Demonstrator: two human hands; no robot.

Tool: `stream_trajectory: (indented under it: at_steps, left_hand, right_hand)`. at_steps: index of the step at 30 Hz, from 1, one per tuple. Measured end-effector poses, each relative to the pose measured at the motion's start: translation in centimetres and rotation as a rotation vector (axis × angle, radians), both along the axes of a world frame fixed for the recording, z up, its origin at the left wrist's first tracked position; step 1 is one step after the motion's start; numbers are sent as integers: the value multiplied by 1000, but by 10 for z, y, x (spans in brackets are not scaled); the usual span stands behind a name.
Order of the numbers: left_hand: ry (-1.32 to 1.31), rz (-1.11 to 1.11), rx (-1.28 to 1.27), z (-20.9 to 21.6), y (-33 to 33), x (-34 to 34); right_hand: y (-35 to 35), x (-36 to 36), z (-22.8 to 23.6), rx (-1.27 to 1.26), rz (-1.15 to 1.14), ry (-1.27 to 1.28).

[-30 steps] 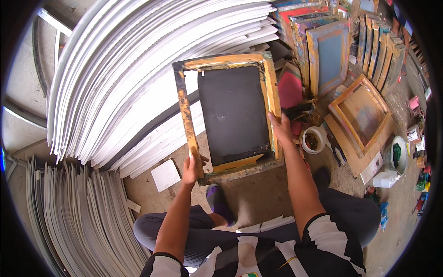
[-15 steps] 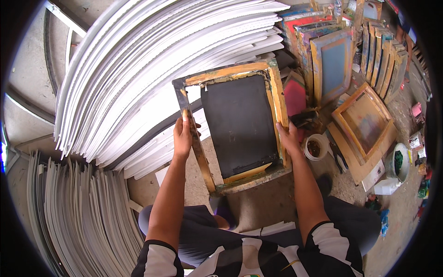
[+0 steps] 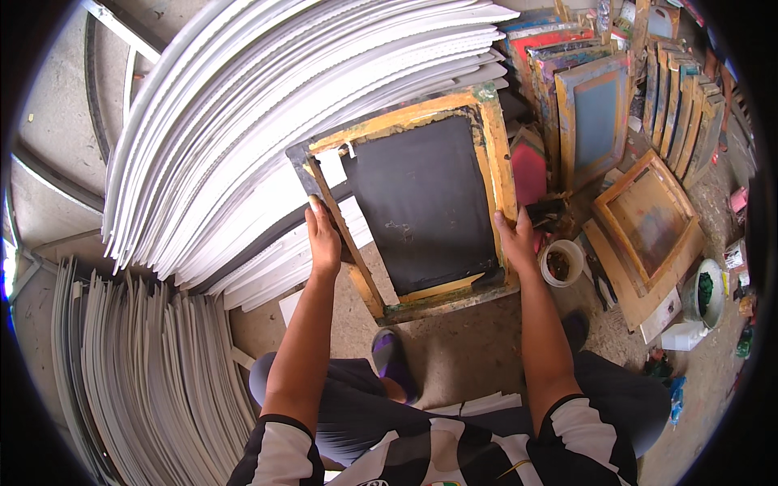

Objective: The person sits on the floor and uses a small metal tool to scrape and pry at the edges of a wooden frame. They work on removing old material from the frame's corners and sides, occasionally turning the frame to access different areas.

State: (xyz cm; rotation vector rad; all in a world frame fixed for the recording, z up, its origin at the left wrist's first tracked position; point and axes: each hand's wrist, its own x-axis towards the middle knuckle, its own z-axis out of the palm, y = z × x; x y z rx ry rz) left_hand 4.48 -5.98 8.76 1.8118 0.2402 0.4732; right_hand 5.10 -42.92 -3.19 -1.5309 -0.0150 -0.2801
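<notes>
Between my two hands a paint-stained wooden screen-printing frame (image 3: 500,154) is held up, tilted, above the floor. A dark sheet (image 3: 421,206) fills most of it; along its left and lower left sides there is a gap through which the floor and white sheets show. My left hand (image 3: 324,239) grips the left rail, thumb on top and fingers behind. On the right rail, my right hand (image 3: 519,241) holds on with the thumb in front; its other fingers are mostly hidden behind the wood.
Stacked white sheets (image 3: 267,105) rise beyond the frame, and grey sheets (image 3: 154,364) stand at lower left. More screen frames (image 3: 596,121) lean at far right. A white bucket (image 3: 561,263), another frame (image 3: 648,223) on cardboard and a bowl (image 3: 709,293) with green stuff lie to the right.
The frame has risen slightly and tipped, its top left corner shifting left. My left hand has moved a little on the rail, its fingers now less visible. Both hands still hold the frame.
</notes>
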Motion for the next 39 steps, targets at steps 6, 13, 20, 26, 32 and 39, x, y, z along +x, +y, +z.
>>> stream_trajectory:
  at_steps: [6,13,20,26,32,39]
  left_hand:
    - [8,-23,-52,22,-26,-1]
    - [-13,-12,-25,20,-23,3]
    - [48,-36,-180,37,-25,2]
    - [-107,-81,-110,21,-21,12]
    - [-155,-78,-120,15,-25,21]
    - [-114,-74,-94,16,-22,24]
  right_hand:
    - [-4,-3,-10,-13,-48,6]
    - [8,-6,-34,123,-35,-40]
    - [13,-18,-58,316,37,-29]
    - [14,-37,-64,454,121,144]
    - [15,-51,-66,374,130,240]
    - [15,-37,-61,301,67,-21]
